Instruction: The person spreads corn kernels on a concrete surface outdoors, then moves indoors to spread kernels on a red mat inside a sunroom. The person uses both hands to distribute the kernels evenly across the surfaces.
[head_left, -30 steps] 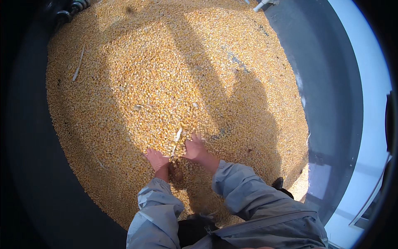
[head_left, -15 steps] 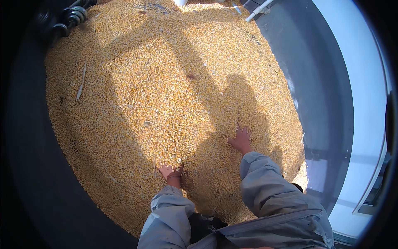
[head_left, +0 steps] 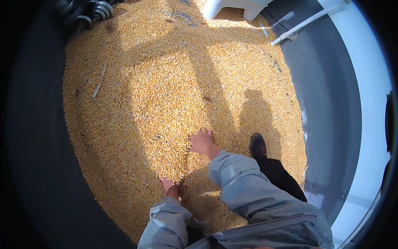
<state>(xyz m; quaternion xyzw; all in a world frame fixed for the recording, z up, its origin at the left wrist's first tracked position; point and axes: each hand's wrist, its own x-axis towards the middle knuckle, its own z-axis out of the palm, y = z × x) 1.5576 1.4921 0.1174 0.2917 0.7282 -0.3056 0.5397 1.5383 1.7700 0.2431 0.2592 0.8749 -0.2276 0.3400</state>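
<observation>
Now both hands flat in corn kernels [head_left: 166,91]: left hand [head_left: 168,183] half buried, right hand [head_left: 202,142] spread wide.

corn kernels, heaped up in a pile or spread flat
Spread flat: the corn kernels cover the ground in a wide, low layer; both hands press into it.

Open grain surface: the maize kernels [head_left: 166,91] lie unobstructed ahead of the right hand [head_left: 202,143] and left hand [head_left: 168,183]. Obstacles: a pale husk strip [head_left: 98,81] far left; dark metal parts [head_left: 89,14] top left; a white container [head_left: 232,8] and white pipe [head_left: 306,23] at top; the person's shoe [head_left: 258,146] just right.
</observation>
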